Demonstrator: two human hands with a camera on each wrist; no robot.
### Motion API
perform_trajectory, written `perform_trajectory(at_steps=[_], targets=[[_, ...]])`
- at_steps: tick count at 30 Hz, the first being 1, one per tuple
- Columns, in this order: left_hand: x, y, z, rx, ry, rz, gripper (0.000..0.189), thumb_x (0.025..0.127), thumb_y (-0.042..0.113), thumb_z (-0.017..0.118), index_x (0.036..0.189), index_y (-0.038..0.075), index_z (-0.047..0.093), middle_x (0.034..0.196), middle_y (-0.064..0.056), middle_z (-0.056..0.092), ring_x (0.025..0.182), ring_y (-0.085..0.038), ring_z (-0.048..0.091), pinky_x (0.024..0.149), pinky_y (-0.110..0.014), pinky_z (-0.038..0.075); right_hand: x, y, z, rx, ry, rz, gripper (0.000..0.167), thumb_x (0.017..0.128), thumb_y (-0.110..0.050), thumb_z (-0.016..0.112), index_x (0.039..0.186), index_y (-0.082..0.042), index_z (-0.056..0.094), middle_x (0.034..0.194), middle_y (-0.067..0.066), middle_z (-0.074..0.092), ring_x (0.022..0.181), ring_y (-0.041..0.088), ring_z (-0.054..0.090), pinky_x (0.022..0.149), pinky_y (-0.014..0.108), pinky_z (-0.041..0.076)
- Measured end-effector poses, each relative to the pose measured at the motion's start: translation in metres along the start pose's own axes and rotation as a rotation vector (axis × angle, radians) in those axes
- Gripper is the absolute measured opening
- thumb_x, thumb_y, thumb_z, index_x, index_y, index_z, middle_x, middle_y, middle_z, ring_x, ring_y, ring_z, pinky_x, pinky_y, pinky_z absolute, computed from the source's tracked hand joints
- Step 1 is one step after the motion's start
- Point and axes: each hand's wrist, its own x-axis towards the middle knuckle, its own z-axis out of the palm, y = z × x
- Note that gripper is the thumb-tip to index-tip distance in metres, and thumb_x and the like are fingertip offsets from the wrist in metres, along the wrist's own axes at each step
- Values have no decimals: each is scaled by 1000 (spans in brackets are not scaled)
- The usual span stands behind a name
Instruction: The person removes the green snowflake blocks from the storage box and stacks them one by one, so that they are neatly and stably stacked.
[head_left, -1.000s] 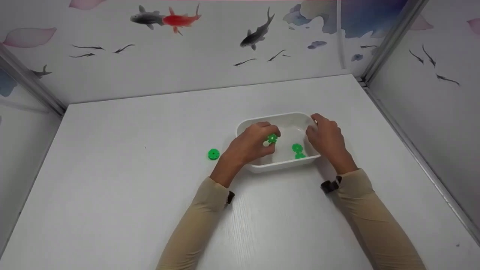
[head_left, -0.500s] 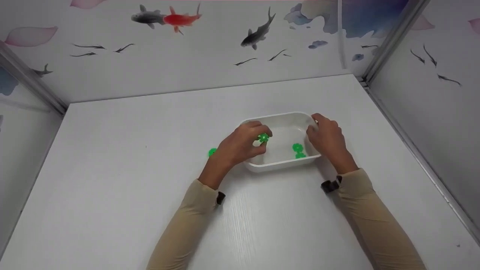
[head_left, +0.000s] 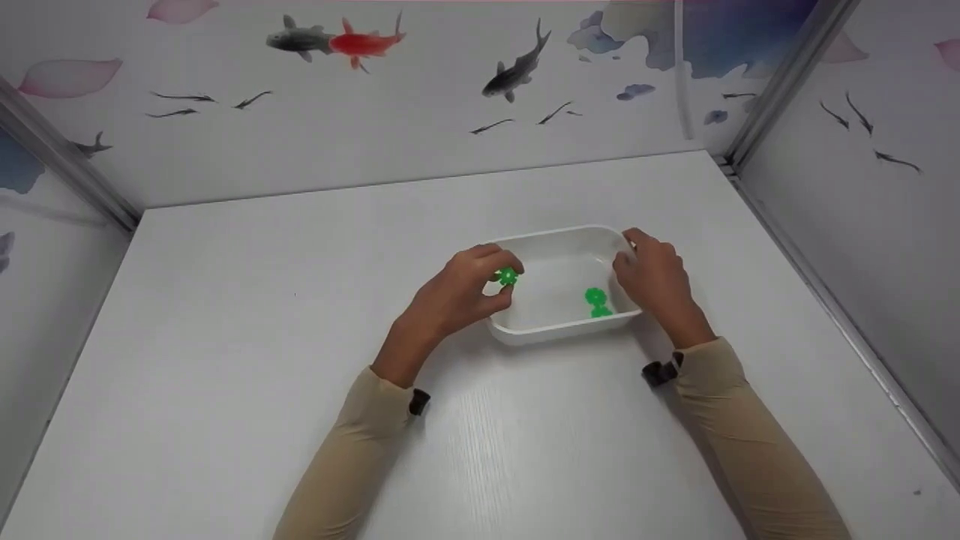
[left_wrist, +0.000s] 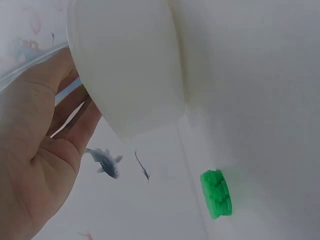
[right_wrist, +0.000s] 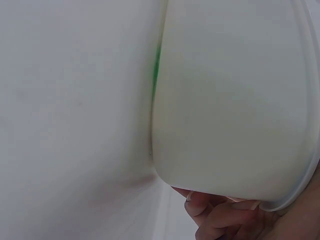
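Note:
My left hand pinches a green flower-shaped plastic disc between thumb and fingers, over the left end of a white plastic tray. In the left wrist view, the tray wall hides the fingertips and the disc. My right hand grips the tray's right end; the right wrist view shows its curled fingers at the rim. Inside the tray, towards the front right, lie a green disc and another partly hidden green piece touching it.
On the table left of the tray sits a small stack of green discs, hidden behind my left hand in the head view. Panels printed with fish wall in the white table at the back and sides.
My left hand has moved left with the green disc, from above the tray's inside to its left end, covering the stack on the table. The right hand has stayed on the tray.

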Motion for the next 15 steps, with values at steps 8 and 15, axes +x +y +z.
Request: perform_trajectory(at_steps=[8, 15], targets=[[-13, -6, -11, 4, 30, -42, 26, 96, 2, 75, 122, 8, 74, 120, -8, 76, 107, -21, 75, 95, -32, 64, 1, -2, 0, -2, -25, 32, 50, 111, -23, 51, 157, -4, 51, 148, 27, 64, 119, 39, 70, 103, 63, 57], [-23, -9, -16, 23, 46, -36, 24, 96, 3, 76, 119, 11, 75, 122, -7, 75, 109, -21, 74, 96, -31, 63, 1, -2, -1, -8, -21, 29, 50, 111, -22, 52, 158, -4, 50, 149, 28, 63, 121, 40, 69, 106, 64, 56]])
